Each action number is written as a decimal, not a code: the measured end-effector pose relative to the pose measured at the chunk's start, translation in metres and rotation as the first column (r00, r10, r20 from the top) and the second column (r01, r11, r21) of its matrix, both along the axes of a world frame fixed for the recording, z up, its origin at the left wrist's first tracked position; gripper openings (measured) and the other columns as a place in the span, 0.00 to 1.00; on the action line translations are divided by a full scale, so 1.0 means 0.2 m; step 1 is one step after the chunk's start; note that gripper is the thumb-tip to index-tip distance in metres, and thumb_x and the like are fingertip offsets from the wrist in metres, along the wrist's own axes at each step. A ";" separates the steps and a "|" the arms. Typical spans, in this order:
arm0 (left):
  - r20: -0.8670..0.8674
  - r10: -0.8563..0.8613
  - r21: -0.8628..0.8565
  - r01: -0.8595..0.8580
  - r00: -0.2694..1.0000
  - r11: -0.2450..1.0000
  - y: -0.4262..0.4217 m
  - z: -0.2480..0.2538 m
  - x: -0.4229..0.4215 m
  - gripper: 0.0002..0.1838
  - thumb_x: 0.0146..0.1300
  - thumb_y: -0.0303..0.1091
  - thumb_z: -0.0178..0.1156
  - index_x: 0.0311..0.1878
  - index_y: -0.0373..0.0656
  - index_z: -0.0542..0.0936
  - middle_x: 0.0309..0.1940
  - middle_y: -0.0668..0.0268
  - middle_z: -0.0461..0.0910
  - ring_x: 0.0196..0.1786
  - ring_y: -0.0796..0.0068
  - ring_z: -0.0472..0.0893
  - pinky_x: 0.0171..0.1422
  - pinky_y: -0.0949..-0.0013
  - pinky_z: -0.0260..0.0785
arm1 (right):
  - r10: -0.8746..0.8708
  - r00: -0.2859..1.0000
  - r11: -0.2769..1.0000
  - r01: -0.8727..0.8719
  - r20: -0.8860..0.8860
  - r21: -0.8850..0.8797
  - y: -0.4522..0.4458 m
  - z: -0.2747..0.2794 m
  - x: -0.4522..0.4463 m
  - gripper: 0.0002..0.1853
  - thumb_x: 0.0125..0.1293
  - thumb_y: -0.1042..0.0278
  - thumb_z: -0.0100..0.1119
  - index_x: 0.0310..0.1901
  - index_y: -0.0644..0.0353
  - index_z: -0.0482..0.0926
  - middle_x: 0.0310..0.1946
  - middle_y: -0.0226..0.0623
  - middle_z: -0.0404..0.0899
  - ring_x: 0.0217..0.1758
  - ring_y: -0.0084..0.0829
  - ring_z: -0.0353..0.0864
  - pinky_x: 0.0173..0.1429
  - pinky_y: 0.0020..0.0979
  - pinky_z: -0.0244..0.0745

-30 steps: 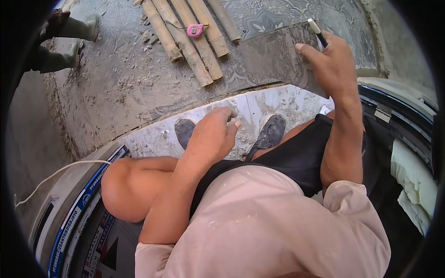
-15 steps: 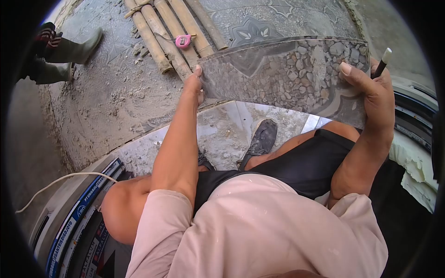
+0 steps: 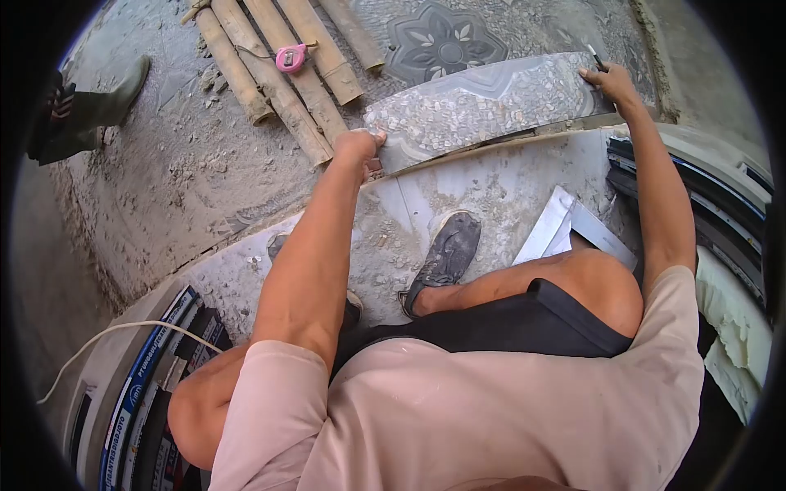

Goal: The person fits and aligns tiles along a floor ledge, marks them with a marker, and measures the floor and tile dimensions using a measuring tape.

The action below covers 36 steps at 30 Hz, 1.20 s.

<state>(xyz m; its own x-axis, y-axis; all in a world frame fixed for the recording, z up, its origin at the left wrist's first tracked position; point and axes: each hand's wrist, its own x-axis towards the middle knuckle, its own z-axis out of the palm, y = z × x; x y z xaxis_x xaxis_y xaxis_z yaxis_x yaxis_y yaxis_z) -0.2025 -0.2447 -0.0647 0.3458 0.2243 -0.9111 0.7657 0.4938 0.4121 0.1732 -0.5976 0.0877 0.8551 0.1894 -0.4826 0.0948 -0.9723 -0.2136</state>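
Left hand [image 3: 359,150], right hand [image 3: 611,83] closed on tile [image 3: 483,106] ends; bamboo poles [image 3: 280,78] near left edge.

The cut tile [image 3: 483,106] carries a speckled grey-and-beige pebble pattern, with paler curved bands. Dark slate-grey petals form a flower on the floor tile [image 3: 446,51], its small leaf shapes whitish. The tape measure [image 3: 290,58] is bright pink, the bamboo poles [image 3: 278,86] dusty tan, and the pen [image 3: 602,64] black with a white end. The shirt [image 3: 491,401] is pale pinkish beige, the shorts [image 3: 483,327] black, the boot [image 3: 119,100] grey-green, and the cable [image 3: 123,326] cream.
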 end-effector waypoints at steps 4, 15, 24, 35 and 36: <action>-0.112 0.029 0.035 -0.025 0.993 0.999 -0.07 -0.13 0.08 0.09 0.62 0.31 0.71 0.39 0.35 0.84 0.33 0.62 0.82 0.31 0.67 0.79 0.27 0.57 0.66 | -0.011 1.000 0.990 0.008 -0.016 -0.142 -0.07 -0.44 0.07 0.24 0.56 0.48 0.74 0.39 0.65 0.85 0.33 0.36 0.84 0.34 0.28 0.77 0.39 0.33 0.69; 0.040 0.189 0.207 -0.194 0.981 0.959 -0.14 -0.45 0.17 0.13 0.66 0.21 0.59 0.52 0.36 0.83 0.43 0.66 0.84 0.41 0.76 0.79 0.46 0.70 0.70 | -0.221 0.975 0.974 0.221 -0.006 -0.043 -0.16 -1.16 0.10 0.43 0.51 0.45 0.78 0.63 0.67 0.78 0.59 0.55 0.81 0.61 0.47 0.81 0.64 0.38 0.73; -0.132 -0.027 0.278 0.063 0.991 0.958 -0.14 -0.53 0.20 0.10 0.62 0.26 0.56 0.43 0.35 0.82 0.30 0.62 0.79 0.29 0.64 0.76 0.29 0.60 0.64 | -0.247 0.960 0.954 0.265 0.130 -0.138 -0.07 -1.20 0.07 0.31 0.52 0.46 0.75 0.50 0.65 0.86 0.48 0.50 0.86 0.51 0.42 0.85 0.54 0.37 0.74; -0.080 -0.132 0.462 0.154 0.988 0.873 -0.12 -0.41 0.20 0.18 0.61 0.34 0.65 0.45 0.25 0.84 0.42 0.43 0.86 0.47 0.51 0.85 0.51 0.56 0.74 | -0.381 0.916 0.925 0.377 -0.125 -0.054 -0.15 -1.28 0.18 0.25 0.56 0.50 0.76 0.37 0.71 0.85 0.31 0.43 0.86 0.31 0.35 0.83 0.41 0.39 0.75; -0.049 -0.091 0.502 0.103 0.995 0.859 -0.11 -0.37 0.21 0.17 0.61 0.34 0.66 0.45 0.25 0.84 0.41 0.46 0.86 0.44 0.56 0.86 0.49 0.57 0.75 | -0.377 0.918 0.926 0.373 -0.127 -0.055 -0.14 -1.25 0.18 0.25 0.56 0.50 0.76 0.37 0.71 0.85 0.31 0.43 0.86 0.31 0.35 0.83 0.41 0.39 0.75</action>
